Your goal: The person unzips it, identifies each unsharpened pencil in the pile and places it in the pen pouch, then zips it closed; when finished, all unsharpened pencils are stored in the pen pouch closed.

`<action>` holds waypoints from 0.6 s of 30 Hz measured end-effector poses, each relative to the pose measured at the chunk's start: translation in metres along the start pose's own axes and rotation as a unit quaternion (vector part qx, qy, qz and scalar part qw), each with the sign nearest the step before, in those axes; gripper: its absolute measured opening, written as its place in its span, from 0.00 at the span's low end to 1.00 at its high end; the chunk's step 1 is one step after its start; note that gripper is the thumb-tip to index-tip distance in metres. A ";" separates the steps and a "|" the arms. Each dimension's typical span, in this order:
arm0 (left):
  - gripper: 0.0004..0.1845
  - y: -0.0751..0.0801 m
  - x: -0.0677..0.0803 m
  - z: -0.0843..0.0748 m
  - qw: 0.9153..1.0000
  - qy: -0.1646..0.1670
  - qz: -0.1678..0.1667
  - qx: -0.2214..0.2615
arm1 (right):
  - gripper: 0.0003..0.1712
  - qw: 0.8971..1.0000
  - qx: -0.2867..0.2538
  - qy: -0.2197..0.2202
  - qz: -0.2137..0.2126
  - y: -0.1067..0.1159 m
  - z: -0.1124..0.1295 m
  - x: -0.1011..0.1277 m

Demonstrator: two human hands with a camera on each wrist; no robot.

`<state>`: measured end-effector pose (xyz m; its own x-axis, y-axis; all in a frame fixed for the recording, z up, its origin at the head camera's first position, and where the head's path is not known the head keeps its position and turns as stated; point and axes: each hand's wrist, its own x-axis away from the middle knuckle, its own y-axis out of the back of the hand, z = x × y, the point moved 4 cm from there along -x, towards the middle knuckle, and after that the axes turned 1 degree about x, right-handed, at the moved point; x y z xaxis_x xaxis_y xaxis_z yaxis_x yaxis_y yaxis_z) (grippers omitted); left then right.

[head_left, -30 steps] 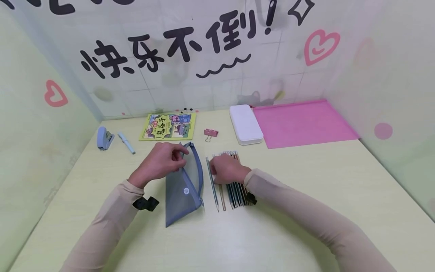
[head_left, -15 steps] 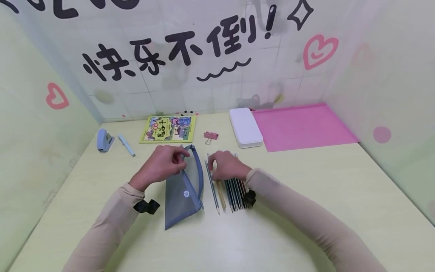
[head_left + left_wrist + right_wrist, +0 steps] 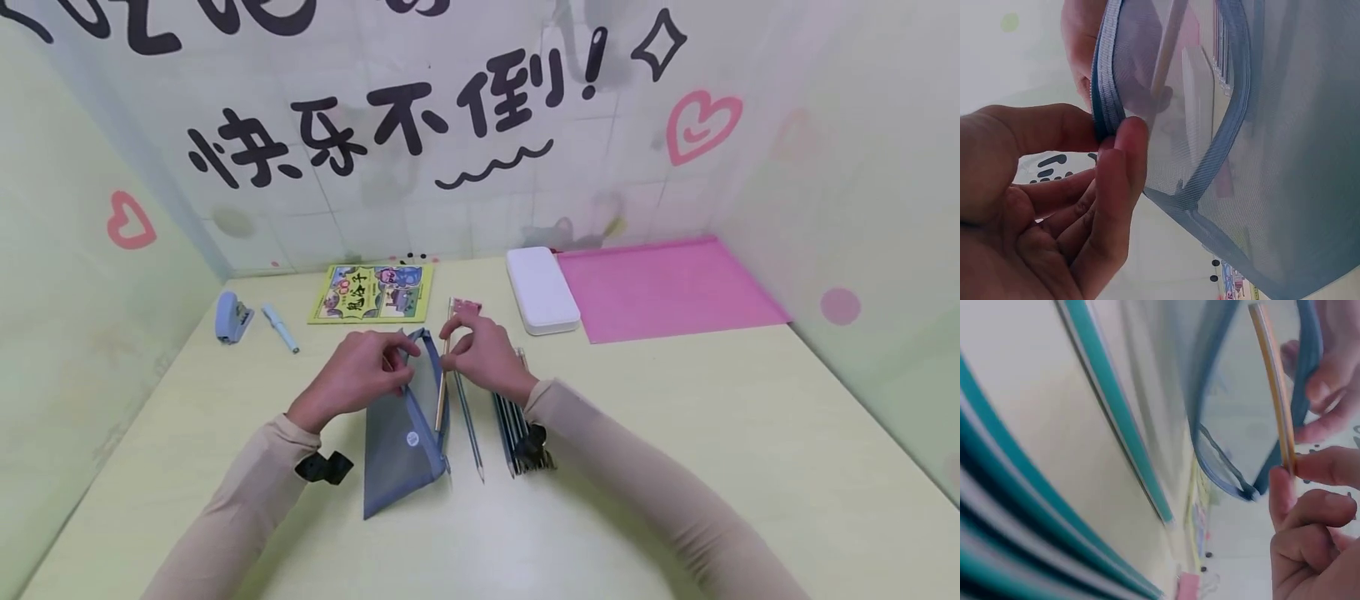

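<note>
Head view first: our left hand (image 3: 358, 371) pinches the blue zip edge of the grey mesh pouch (image 3: 401, 446), thumb and forefinger clamped on the upper lip so the mouth gapes and stands off the table (image 3: 675, 433). Our right hand (image 3: 480, 354) nips a tan pencil (image 3: 441, 392) between thumb and fingertips near its top end, and the pencil's lower part sits inside the open mouth, aimed down the pouch's length, which looks like why it is held so steeply. From the left wrist we see that lip squeezed tight between thumb and finger, the pencil showing pale through the mesh. The right wrist shows the pencil gripped at the fingertips, the pouch's opening just beyond. One teal pencil (image 3: 468, 417) lies alone just right of the pouch; the remaining pencils (image 3: 513, 425) lie side by side under our right forearm, within easy reach. Farther back sit a picture book (image 3: 372, 293), a white case (image 3: 542, 290), a pink folder (image 3: 667, 287), a stapler (image 3: 232, 317) and a white pen (image 3: 280, 327).
</note>
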<state>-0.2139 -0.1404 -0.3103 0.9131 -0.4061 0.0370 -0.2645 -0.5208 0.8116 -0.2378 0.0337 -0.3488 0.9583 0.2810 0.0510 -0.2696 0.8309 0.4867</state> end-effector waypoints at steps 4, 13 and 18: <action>0.14 0.001 0.001 0.000 1.000 0.000 -0.003 -0.005 | 0.18 1.000 -0.018 -0.011 0.020 -0.011 0.000 0.002; 0.14 0.000 0.001 0.000 1.000 -0.013 -0.013 -0.006 | 0.20 0.996 -0.037 0.011 0.077 -0.031 -0.001 0.013; 0.12 0.000 0.001 -0.001 1.000 -0.016 -0.025 -0.006 | 0.18 0.996 -0.017 0.019 0.089 -0.037 0.001 0.017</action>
<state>-0.2125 -0.1403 -0.3102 0.9143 -0.4044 -0.0223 -0.2156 -0.5326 0.8184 -0.2114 0.0072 -0.3656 0.8906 0.4435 0.1008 -0.4394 0.7817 0.4425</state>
